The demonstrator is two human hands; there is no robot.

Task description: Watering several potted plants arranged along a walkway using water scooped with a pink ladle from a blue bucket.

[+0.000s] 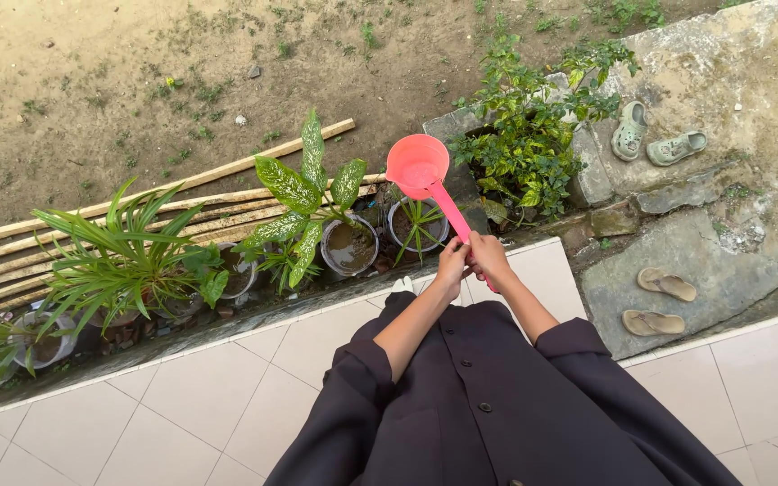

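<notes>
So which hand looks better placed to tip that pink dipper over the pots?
Probably the right hand: it grips the pink dipper along its handle, further down, while the left hand only steadies it from the side. The small potted plant sits just below the scoop.

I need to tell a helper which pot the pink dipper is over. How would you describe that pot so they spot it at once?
Start at the tiled floor edge, where a row of pots sits just below on the soil. Both hands, left hand and right hand, hold the pink dipper out over the row. Under its bowl is the pot with the small spiky plant; the neighbouring pot holds broad spotted leaves.
</notes>
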